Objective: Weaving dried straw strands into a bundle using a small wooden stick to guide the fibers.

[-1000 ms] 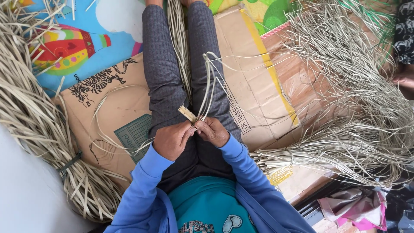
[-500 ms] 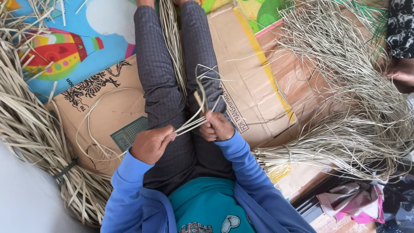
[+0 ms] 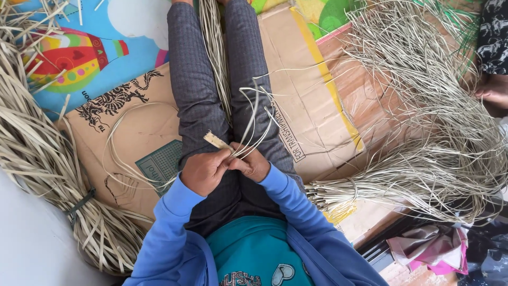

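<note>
Overhead view of a seated person's lap. Left hand & right hand meet over grey-trousered legs, fingers curled tight around a small woven strip w/ long pale fibre strands looping up from it. Exact pinch point is hidden, prob. between the thumbs. Flattened cardboard lies under the legs. Bundle of flat dried leaves at left; big heap of thin fibres at right.
</note>
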